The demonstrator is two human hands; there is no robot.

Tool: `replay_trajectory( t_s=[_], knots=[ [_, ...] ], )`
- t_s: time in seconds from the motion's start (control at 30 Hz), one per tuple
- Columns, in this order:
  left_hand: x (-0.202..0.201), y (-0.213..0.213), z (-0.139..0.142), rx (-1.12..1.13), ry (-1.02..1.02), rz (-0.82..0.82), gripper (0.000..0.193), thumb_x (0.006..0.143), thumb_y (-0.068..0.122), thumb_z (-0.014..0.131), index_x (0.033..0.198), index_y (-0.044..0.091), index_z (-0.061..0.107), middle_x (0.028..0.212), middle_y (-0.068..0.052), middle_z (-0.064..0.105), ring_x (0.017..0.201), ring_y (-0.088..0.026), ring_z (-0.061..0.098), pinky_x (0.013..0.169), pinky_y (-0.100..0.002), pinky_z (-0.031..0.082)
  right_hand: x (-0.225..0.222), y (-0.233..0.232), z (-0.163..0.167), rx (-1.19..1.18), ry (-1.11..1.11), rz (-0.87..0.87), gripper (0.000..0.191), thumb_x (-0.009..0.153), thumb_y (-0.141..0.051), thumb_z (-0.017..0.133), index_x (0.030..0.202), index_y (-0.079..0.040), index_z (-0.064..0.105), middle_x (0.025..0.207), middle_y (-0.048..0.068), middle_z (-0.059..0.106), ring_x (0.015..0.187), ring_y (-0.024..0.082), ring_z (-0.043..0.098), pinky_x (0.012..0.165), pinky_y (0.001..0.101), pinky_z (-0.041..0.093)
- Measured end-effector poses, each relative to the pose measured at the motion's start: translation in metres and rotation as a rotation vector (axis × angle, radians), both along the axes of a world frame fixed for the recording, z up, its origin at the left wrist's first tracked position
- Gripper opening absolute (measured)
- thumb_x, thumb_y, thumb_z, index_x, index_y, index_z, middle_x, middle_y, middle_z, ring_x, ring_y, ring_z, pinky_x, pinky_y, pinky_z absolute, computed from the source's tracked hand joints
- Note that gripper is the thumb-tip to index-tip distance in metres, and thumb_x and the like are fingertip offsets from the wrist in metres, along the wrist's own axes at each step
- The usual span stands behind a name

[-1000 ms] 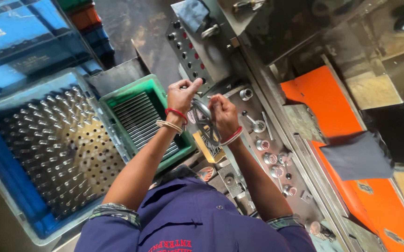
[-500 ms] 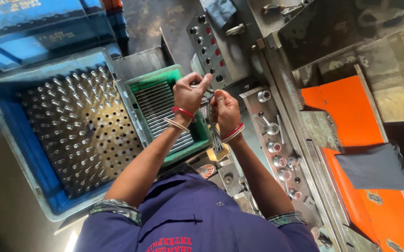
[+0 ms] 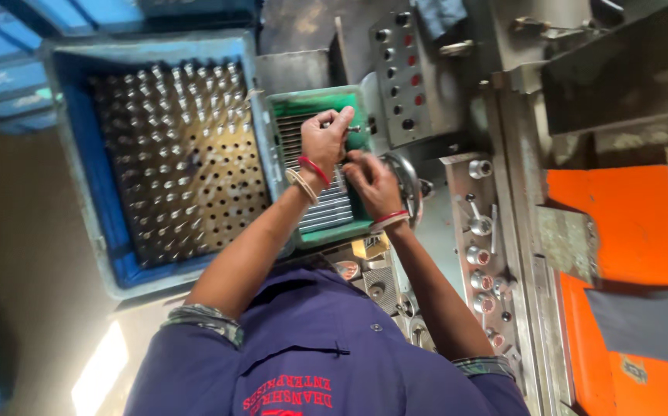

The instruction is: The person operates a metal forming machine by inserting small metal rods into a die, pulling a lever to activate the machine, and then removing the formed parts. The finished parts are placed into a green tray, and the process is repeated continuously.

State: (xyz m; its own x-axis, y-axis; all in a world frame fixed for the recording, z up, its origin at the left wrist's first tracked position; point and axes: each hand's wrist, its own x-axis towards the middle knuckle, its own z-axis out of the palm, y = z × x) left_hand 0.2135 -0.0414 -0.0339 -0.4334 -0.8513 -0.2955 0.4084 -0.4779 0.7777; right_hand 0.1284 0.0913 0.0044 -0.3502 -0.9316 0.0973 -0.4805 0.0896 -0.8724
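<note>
My left hand point(image 3: 324, 142) is raised over the green tray point(image 3: 312, 103), its fingertips pinching a small metal pin point(image 3: 354, 129). My right hand point(image 3: 372, 183) sits just beside and below it, fingers curled toward the left hand's palm. What those fingers hold is hidden. Rows of thin metal pins point(image 3: 326, 208) lie in the green tray under both wrists. A round shiny metal disc point(image 3: 409, 181) on the machine sits right behind my right hand. Both wrists wear red and pale bangles.
A large blue crate point(image 3: 79, 177) at the left holds a perforated plate studded with several upright metal parts. A grey button panel point(image 3: 405, 77) lies beyond the tray. A steel rail with round sockets point(image 3: 479, 231) runs down the right, next to orange panels point(image 3: 627, 231).
Both hands have shifted left, from the shiny disc on the machine to over the green tray. The left hand now pinches a small pin. The view has also swung left.
</note>
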Motion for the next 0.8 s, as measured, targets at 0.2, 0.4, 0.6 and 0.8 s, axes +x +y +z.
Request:
replay_trajectory(
  t_s=[0.2,0.4,0.6,0.8],
  knots=[
    [0.091,-0.061,-0.023,0.001,-0.235,0.175,0.033,0.093,0.037,0.077,0.083,0.006,0.073,0.065,-0.002,0.064,0.050,-0.012,0.058,0.047,-0.031,0.051,0.016,-0.012,0.012,0.212,-0.075,0.075,0.021,0.092,-0.012,0.078,0.111,-0.003,0.079,0.086,0.008,0.069,0.072,0.012,0.056,0.065,0.0292,0.044],
    [0.190,-0.108,-0.047,-0.559,-1.621,-0.427,0.026,0.099,0.027,0.065,0.103,0.005,0.078,0.100,-0.021,0.074,0.089,-0.033,0.073,0.072,-0.047,0.059,0.013,-0.023,-0.009,0.165,0.531,0.460,0.008,0.080,-0.009,0.077,0.085,-0.005,0.072,0.083,0.012,0.067,0.085,0.029,0.065,0.076,0.0394,0.053],
    [0.187,-0.121,-0.059,-0.640,-1.733,-0.488,0.021,0.098,0.016,0.061,0.107,0.007,0.077,0.112,-0.020,0.073,0.107,-0.035,0.070,0.086,-0.047,0.055,0.039,-0.035,-0.086,0.243,0.760,0.641,0.009,0.082,-0.014,0.071,0.079,-0.006,0.066,0.085,0.016,0.066,0.089,0.036,0.064,0.080,0.0450,0.054],
    [0.191,-0.130,-0.057,-0.685,-1.746,-0.545,0.023,0.102,0.018,0.058,0.106,0.006,0.077,0.105,-0.020,0.074,0.100,-0.034,0.072,0.086,-0.047,0.055,0.052,-0.030,-0.105,0.253,0.809,0.537,0.003,0.082,-0.007,0.067,0.084,-0.006,0.066,0.086,0.013,0.067,0.094,0.034,0.064,0.079,0.0433,0.054]
  ],
)
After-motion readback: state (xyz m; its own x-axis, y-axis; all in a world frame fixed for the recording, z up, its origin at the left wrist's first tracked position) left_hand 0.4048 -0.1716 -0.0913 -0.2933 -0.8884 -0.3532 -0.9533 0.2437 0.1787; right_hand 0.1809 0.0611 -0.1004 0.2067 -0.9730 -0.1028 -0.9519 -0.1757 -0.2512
